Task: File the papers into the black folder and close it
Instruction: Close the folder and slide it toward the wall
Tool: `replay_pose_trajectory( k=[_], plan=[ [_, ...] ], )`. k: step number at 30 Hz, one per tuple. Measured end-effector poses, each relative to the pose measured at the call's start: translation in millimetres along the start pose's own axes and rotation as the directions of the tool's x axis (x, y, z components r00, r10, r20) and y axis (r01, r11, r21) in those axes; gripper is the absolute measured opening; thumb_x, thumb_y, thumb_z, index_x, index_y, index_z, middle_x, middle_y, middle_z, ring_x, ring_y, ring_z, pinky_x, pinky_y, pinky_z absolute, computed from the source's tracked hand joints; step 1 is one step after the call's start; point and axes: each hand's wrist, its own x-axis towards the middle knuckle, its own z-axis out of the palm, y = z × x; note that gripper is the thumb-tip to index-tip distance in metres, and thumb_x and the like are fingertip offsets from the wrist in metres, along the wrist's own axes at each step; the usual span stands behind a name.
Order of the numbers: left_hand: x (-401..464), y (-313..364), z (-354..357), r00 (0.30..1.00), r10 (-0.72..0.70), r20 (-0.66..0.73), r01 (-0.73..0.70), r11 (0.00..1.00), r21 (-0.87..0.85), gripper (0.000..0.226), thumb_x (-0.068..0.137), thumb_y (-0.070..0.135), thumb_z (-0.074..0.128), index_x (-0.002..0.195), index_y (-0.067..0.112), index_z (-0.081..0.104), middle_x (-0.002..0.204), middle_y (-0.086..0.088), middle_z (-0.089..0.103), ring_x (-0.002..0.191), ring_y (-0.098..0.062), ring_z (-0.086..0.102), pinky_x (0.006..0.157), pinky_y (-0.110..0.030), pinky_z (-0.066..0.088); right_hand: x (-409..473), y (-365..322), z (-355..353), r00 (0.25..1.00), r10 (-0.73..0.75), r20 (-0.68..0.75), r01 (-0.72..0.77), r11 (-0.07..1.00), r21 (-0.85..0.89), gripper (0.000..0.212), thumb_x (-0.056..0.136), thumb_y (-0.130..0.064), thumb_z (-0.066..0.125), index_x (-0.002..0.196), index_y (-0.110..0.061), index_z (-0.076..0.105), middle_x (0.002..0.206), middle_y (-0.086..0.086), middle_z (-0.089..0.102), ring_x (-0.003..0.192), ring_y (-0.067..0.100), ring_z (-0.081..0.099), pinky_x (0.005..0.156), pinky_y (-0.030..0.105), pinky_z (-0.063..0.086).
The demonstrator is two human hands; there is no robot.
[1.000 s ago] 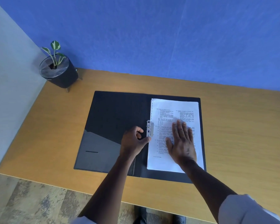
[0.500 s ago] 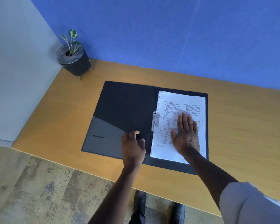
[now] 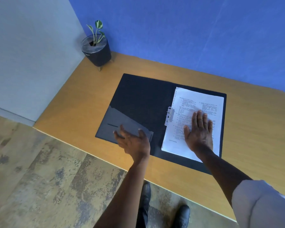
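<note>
The black folder point(image 3: 138, 99) lies open and flat on the wooden desk. A stack of printed white papers point(image 3: 199, 102) rests on its right half, held along the left edge by a metal clip point(image 3: 169, 116) at the spine. My right hand point(image 3: 199, 134) presses flat on the lower part of the papers, fingers together. My left hand point(image 3: 132, 142) hovers over the near edge of the folder's left cover, by its grey inner pocket point(image 3: 122, 124), fingers spread and holding nothing.
A small plant in a black pot point(image 3: 97, 50) stands at the desk's far left corner against the blue wall. The desk point(image 3: 253, 129) has its front edge close to my body; floor and my shoes show below.
My left hand left the metal clip and moved left and toward me to the folder's left cover. My right hand stayed on the papers. The camera view swung left.
</note>
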Motion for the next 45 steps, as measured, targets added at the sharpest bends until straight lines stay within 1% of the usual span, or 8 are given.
replay_pose_trajectory(
  k=[9, 15, 19, 26, 29, 33, 38, 45],
  plan=[
    [55.9, 4.4, -24.5, 0.833, -0.549, -0.069, 0.503, 0.804, -0.317, 0.069, 0.096, 0.061, 0.040, 0.152, 0.025, 0.019, 0.155, -0.014, 0.019, 0.129, -0.045, 0.040, 0.099, -0.057, 0.043, 1.7, 1.0, 1.2, 1.000, -0.002, -0.001, 0.002, 1.000, 0.007, 0.076, 0.100, -0.054, 0.013, 0.160, -0.010, 0.001, 0.169, 0.011, -0.003, 0.156, 0.029, -0.005, 0.126, 0.047, 0.000],
    [71.3, -1.0, -42.8, 0.794, -0.591, -0.140, 0.510, 0.774, -0.376, 0.069, 0.096, 0.067, 0.030, 0.153, 0.033, 0.013, 0.156, -0.011, 0.016, 0.128, -0.044, 0.043, 0.095, -0.056, 0.043, 1.5, 0.9, 0.9, 1.000, -0.011, -0.014, 0.011, 1.000, 0.012, 0.076, 0.099, -0.055, 0.013, 0.160, -0.009, 0.004, 0.169, 0.011, 0.001, 0.156, 0.030, -0.002, 0.126, 0.048, 0.003],
    [95.9, 2.6, -60.6, 0.874, -0.436, -0.213, 0.373, 0.884, -0.281, 0.063, 0.099, 0.058, 0.037, 0.150, 0.024, 0.024, 0.151, -0.014, 0.026, 0.117, -0.045, 0.053, 0.088, -0.049, 0.046, 0.9, 1.7, 2.1, 1.000, -0.008, -0.024, 0.008, 1.000, 0.009, 0.076, 0.100, -0.055, 0.014, 0.160, -0.009, 0.005, 0.169, 0.011, 0.002, 0.156, 0.030, -0.001, 0.126, 0.049, 0.006],
    [146.8, 25.2, -79.2, 0.973, -0.229, 0.033, 0.190, 0.870, 0.456, 0.063, 0.099, 0.056, 0.033, 0.119, 0.004, 0.063, 0.125, -0.019, 0.063, 0.121, -0.039, 0.051, 0.105, -0.052, 0.032, 0.4, 1.2, 2.0, 1.000, -0.002, -0.028, 0.002, 1.000, 0.002, 0.077, 0.099, -0.055, 0.012, 0.160, -0.010, 0.005, 0.169, 0.011, 0.001, 0.156, 0.029, -0.001, 0.126, 0.049, 0.006],
    [156.3, 46.9, -75.8, 0.990, -0.085, 0.110, 0.024, 0.882, 0.471, 0.047, 0.098, 0.044, 0.041, 0.107, 0.007, 0.069, 0.113, -0.015, 0.069, 0.098, -0.035, 0.060, 0.090, -0.044, 0.046, 0.4, 1.4, 3.0, 0.999, -0.001, -0.037, 0.001, 1.000, -0.001, 0.076, 0.099, -0.055, 0.014, 0.160, -0.009, 0.008, 0.168, 0.011, 0.004, 0.156, 0.030, 0.002, 0.126, 0.049, 0.007],
    [154.8, 77.4, -72.2, 0.988, 0.076, 0.138, -0.133, 0.872, 0.470, 0.029, 0.098, 0.024, 0.040, 0.094, 0.008, 0.064, 0.083, -0.006, 0.063, 0.068, -0.023, 0.051, 0.066, -0.036, 0.040, 0.9, 1.8, 4.3, 0.999, 0.002, -0.040, -0.002, 1.000, -0.004, 0.076, 0.100, -0.055, 0.015, 0.160, -0.008, 0.010, 0.168, 0.012, 0.006, 0.156, 0.030, 0.004, 0.126, 0.049, 0.008],
    [141.1, 120.7, -79.1, 0.951, 0.286, 0.120, -0.309, 0.847, 0.431, 0.031, 0.100, 0.019, 0.042, 0.121, 0.010, 0.064, 0.111, -0.012, 0.070, 0.090, -0.029, 0.062, 0.068, -0.036, 0.040, -0.1, 1.7, 3.2, 0.999, -0.009, -0.048, 0.009, 1.000, -0.004, 0.075, 0.100, -0.053, 0.018, 0.160, -0.007, 0.011, 0.168, 0.013, 0.006, 0.155, 0.031, 0.005, 0.126, 0.050, 0.010],
    [107.3, 183.6, -91.4, 0.852, 0.429, 0.298, -0.514, 0.790, 0.333, 0.029, 0.097, 0.017, 0.048, 0.115, 0.008, 0.067, 0.119, -0.018, 0.068, 0.110, -0.039, 0.061, 0.085, -0.037, 0.046, 1.6, 0.4, 2.2, 1.000, 0.020, -0.019, -0.020, 1.000, -0.002, 0.078, 0.097, -0.054, 0.014, 0.160, -0.008, 0.007, 0.168, 0.011, 0.003, 0.156, 0.029, 0.002, 0.126, 0.049, 0.008]
  ],
)
